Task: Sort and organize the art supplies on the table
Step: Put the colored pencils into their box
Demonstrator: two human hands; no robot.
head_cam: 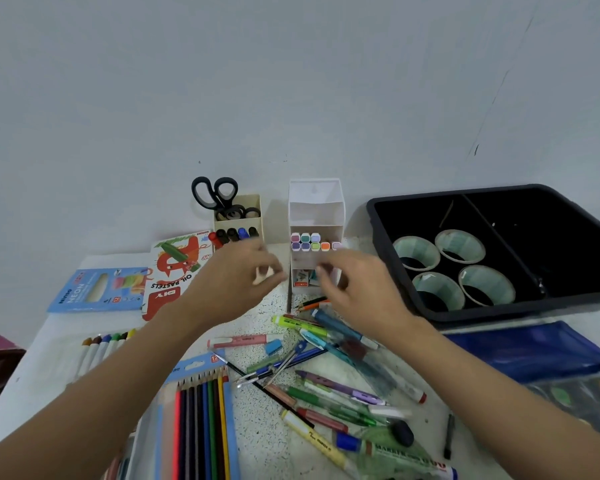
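Pinches a small pale object [264,274] in the left hand [243,271], just in front of the white tiered organiser [315,209]. Reaches with the right hand [355,289], fingers curled, to the organiser's lower front; too blurred to tell any hold. Shows pastel marker caps [305,241] in the organiser's middle tier, black scissors [215,195] upright in a beige holder [238,224] to its left, and four tape rolls [482,276] in a black tray [499,311] to its right. Shows a loose heap of pens and markers [326,379] on the speckled table [264,427] below both hands, beside a coloured pencil pack [201,410].
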